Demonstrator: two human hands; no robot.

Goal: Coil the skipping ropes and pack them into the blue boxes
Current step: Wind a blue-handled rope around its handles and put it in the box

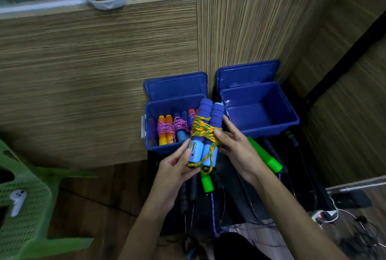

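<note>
Both my hands hold a coiled skipping rope (205, 130) with blue foam handles and a yellow-green cord wound round them. My left hand (176, 168) pinches its lower light-blue end. My right hand (236, 145) grips the wound cord from the right. The bundle hovers over the front right corner of the left blue box (150, 132), which holds several coiled ropes with pink cords (167, 129). The right blue box (292, 118) holds nothing. Both lids stand up behind the boxes.
Loose ropes with green handles (269, 158) and black handles (184, 199) lie on the dark floor below my hands. A wooden panel wall (94, 71) stands behind the boxes. A green plastic basket (25, 207) sits at the left. Cables lie at the lower right (334, 216).
</note>
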